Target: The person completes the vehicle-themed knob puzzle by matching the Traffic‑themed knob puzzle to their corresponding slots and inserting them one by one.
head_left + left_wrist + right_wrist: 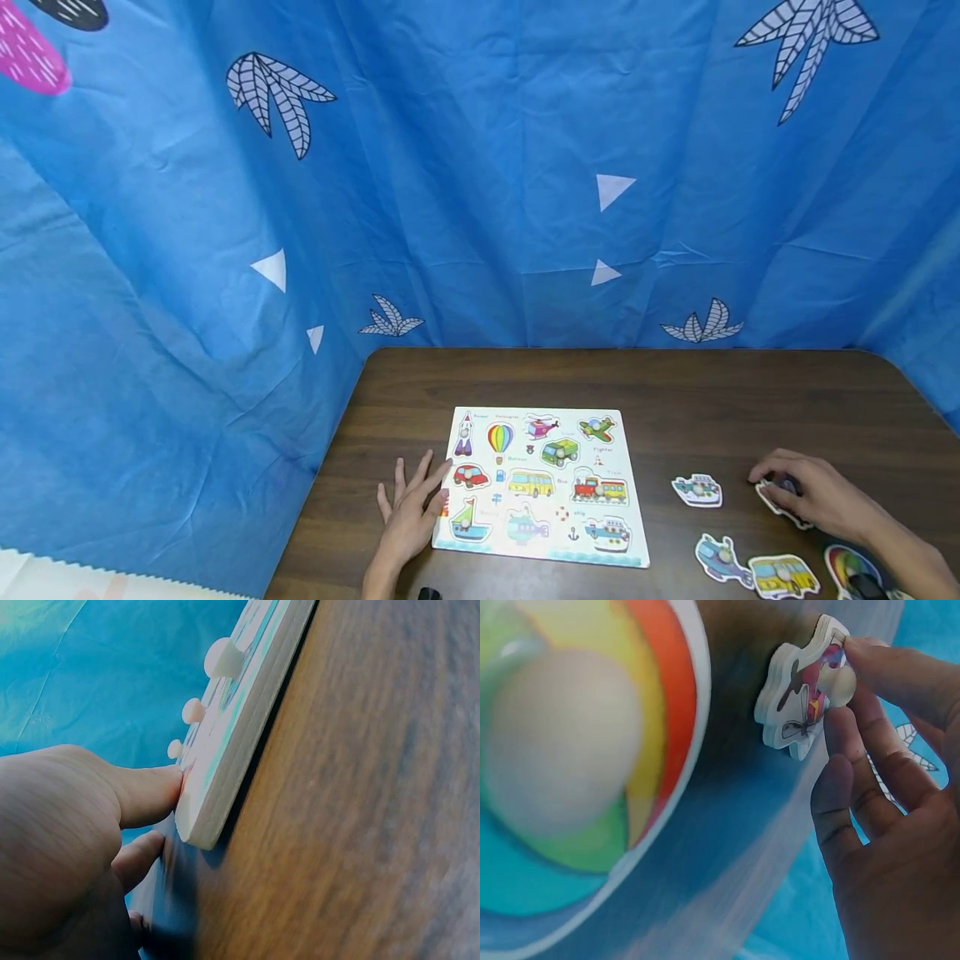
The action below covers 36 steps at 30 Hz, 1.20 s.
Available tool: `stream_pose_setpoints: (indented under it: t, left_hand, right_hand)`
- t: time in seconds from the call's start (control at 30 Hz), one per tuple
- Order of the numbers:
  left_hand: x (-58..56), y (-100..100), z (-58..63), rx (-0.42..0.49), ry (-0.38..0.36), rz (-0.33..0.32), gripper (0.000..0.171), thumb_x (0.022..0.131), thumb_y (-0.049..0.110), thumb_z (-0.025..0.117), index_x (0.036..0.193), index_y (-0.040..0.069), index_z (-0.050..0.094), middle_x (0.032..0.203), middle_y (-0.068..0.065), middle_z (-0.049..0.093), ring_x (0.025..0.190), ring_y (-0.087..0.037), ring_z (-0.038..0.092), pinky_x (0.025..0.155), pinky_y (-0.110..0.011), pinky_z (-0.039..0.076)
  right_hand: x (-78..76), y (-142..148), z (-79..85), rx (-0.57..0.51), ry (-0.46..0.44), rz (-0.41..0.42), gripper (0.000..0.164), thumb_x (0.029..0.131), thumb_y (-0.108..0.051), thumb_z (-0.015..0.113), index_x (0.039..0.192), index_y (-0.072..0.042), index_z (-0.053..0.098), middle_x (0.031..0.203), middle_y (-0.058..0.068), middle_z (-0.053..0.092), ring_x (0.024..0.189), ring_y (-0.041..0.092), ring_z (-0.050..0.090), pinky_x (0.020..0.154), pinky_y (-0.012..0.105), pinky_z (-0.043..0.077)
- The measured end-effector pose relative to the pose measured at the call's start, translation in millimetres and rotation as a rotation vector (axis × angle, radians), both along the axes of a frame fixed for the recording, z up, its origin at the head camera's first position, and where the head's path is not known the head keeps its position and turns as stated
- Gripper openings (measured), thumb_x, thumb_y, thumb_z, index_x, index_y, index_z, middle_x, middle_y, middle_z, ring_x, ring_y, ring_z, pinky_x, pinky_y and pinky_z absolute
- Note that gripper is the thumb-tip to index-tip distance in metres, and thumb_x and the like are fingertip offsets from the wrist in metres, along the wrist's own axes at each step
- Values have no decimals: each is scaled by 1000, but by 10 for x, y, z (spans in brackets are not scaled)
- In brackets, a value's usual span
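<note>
A white puzzle board [566, 557] with vehicle pictures and small knobs lies on the table. My left hand [411, 510] is at its left edge with fingers spread; in the left wrist view the thumb [150, 796] touches the board's corner. Off to the right, my right hand [813, 493] bends over a knobbed puzzle piece [810, 694] with pink and purple colours, its thumb and fingertips pinching around the knob. The piece's edge shows several layers, and the hand covers part of its picture. Nearest to that wrist is a rainbow balloon piece [667, 727].
A ship piece [699, 491], a blue aircraft-like piece [720, 557] and a yellow bus piece [783, 577] lie between the board and my right arm. Behind the brown table [675, 379] hangs a blue curtain [495, 208], which also covers the left side.
</note>
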<state>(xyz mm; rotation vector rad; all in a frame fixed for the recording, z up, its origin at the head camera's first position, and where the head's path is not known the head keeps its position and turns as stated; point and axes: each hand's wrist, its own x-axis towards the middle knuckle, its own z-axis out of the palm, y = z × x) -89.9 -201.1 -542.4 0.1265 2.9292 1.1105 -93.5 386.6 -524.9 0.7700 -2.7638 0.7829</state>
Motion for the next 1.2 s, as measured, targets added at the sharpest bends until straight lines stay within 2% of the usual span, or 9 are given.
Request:
stream_pose_setpoints:
  t: [0.1,0.3,0.53,0.6,0.77,1.0,1.2]
  left_hand:
    - [-1,-6,-6,-6,-2,-1,41,101,34,56,142,25,59,161,-14,36,149,-57,0,106,-77,-12]
    - [3,-20,-11,-12,-6,2,42,102,36,55,142,25,59,161,-13,35,150,-56,-1,106,-77,-12]
    - [-2,-17,-18,-1,-13,-5,42,102,35,56,143,26,58,162,-13,34,150,-56,-2,106,-77,-13]
    - [-3,-16,-16,-1,-10,-5,42,101,34,56,142,25,58,162,-13,35,150,-56,-2,107,-77,-13]
    - [-7,-9,-15,-1,-2,-2,42,101,35,56,142,25,58,161,-14,35,150,-56,-1,107,-77,-13]
    - [-21,-9,-27,-5,4,-2,43,102,37,55,143,26,57,162,-13,35,150,-56,-2,107,-77,-13]
    - [-14,-7,-25,-5,-5,2,43,102,35,56,143,25,58,162,-13,35,150,-55,-2,107,-76,-13]
  right_hand:
    - [-4,1,-4,-3,20,1,40,72,9,81,94,-23,70,89,-17,63,76,-7,54,60,19,44]
    - [-15,-6,-8,-6,2,17,39,74,11,78,94,-21,70,89,-18,62,75,-7,51,58,20,42]
    - [9,-17,4,48,2,-73,41,72,8,81,93,-25,69,91,-19,62,78,-8,52,59,22,44]
    - [28,-11,25,51,-20,-88,40,73,6,81,93,-26,69,91,-20,62,78,-9,51,59,22,44]
    - [65,59,31,23,-64,-56,34,74,5,81,92,-21,69,86,-20,58,73,-9,47,56,22,40]
    - [113,137,24,5,-207,-33,21,81,-1,78,93,-17,69,84,-20,56,69,-7,46,53,23,40]
    - [104,123,11,17,-203,-42,21,81,0,78,93,-15,70,83,-21,58,69,-7,47,54,23,41]
